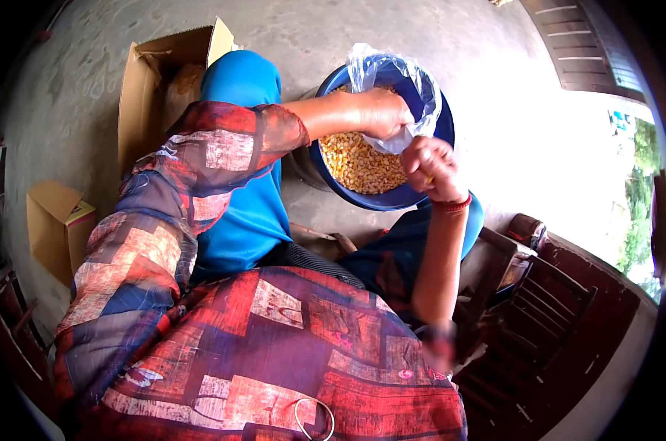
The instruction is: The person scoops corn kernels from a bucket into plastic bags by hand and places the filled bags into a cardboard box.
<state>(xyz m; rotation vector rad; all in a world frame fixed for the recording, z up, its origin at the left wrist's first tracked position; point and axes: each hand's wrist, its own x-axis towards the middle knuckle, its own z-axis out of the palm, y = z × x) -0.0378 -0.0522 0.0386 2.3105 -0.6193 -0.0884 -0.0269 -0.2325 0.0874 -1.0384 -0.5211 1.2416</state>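
A blue tub stands between my knees, with yellow corn kernels in it. A clear plastic bag hangs over the tub's far side and reaches down inside. Above the kernels, my left hand is closed on the bag, its fingertips partly hidden. My right hand is curled at the tub's right rim, close to the bag's lower end, with a red bracelet at the wrist. Something small and yellowish shows between its fingers, too small to name.
An open cardboard box with a wrapped item inside stands at the upper left. A smaller carton is at the far left. Dark wooden furniture lies at the lower right, and a bright doorway opens on the right.
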